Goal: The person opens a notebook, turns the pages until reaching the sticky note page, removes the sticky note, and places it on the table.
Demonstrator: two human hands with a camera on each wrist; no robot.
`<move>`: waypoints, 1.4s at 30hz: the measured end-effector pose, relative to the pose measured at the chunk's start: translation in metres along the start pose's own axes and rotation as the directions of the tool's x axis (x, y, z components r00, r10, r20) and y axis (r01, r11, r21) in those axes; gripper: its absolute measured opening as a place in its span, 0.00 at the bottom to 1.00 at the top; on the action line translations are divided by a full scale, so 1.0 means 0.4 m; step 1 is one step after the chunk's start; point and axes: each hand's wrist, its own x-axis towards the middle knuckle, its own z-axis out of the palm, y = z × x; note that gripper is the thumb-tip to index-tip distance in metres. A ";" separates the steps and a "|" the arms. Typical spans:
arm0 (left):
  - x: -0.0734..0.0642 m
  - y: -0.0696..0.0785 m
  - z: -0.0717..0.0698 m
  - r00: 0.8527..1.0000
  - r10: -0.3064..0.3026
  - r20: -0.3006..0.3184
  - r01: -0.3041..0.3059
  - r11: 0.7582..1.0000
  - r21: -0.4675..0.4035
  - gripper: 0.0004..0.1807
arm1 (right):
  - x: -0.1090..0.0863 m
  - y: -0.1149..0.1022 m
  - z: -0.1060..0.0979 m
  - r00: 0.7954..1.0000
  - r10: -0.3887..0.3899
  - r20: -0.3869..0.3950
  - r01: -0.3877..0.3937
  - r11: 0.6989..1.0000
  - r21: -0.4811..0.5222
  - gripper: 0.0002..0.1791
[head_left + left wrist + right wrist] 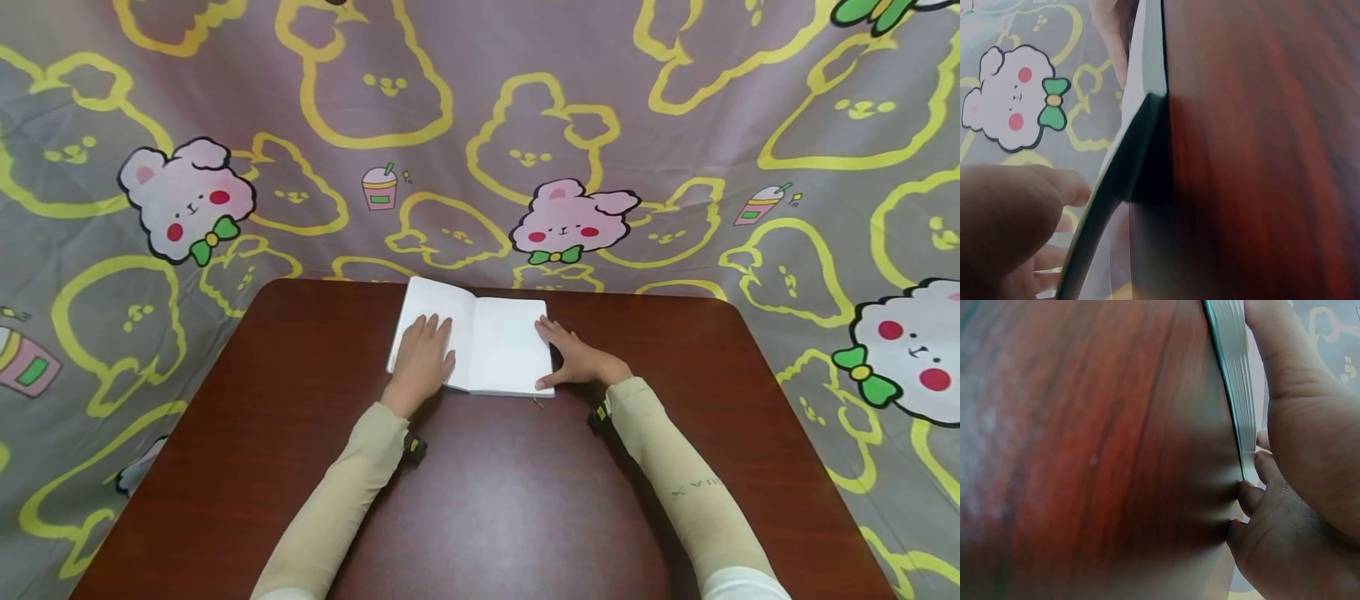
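An open notebook (pixel 512 343) with blank white pages and a dark green cover lies at the far side of the table. My left hand (pixel 422 360) rests on its left page, fingers extended and pointing away. In the left wrist view the left cover (pixel 1110 178) slants up off the tabletop, with the left thumb beside it. At the notebook's right edge is my right hand (pixel 581 357), its thumb by the near corner and its index finger farther up. The right wrist view shows the other fingertips (pixel 1250 497) along the cover's edge.
A dark red-brown wooden table (pixel 510 492) with rounded far corners carries the notebook. A thin ribbon (pixel 538 402) sticks out below the near right corner. Cartoon-printed cloth (pixel 442 58) hangs behind the table and along both sides.
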 end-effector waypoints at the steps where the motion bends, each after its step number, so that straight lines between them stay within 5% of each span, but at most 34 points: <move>1: 0.007 0.004 0.002 0.999 0.005 0.038 -0.005 1.000 -0.006 0.31 | 0.000 0.000 0.000 1.000 0.001 0.000 -0.001 1.000 -0.002 0.68; 6: 0.038 0.013 0.015 0.987 0.027 0.159 -0.024 1.000 -0.019 0.33 | 0.005 0.002 0.002 1.000 0.000 -0.001 0.000 1.000 -0.010 0.69; 13: 0.053 -0.002 0.037 0.973 0.017 0.230 -0.005 0.999 -0.051 0.34 | 0.009 -0.006 0.000 1.000 -0.004 0.015 0.004 1.000 -0.008 0.69; 22: 0.048 -0.024 0.053 0.916 -0.009 0.401 0.072 0.987 -0.142 0.37 | 0.003 -0.012 -0.002 0.999 0.019 0.030 -0.018 0.999 -0.035 0.70; 29: 0.041 -0.039 0.060 0.892 0.003 0.452 0.107 0.971 -0.216 0.37 | 0.003 -0.006 0.001 1.000 0.008 0.024 -0.007 0.999 -0.039 0.69; 37: 0.039 -0.036 0.069 0.896 -0.013 0.444 0.142 0.955 -0.259 0.37 | 0.001 -0.008 -0.002 1.000 -0.007 0.019 0.007 0.999 -0.031 0.69; 42: 0.044 -0.030 0.072 0.885 -0.032 0.465 0.177 0.946 -0.271 0.37 | -0.001 -0.009 -0.004 1.000 -0.003 0.015 0.003 0.999 -0.036 0.69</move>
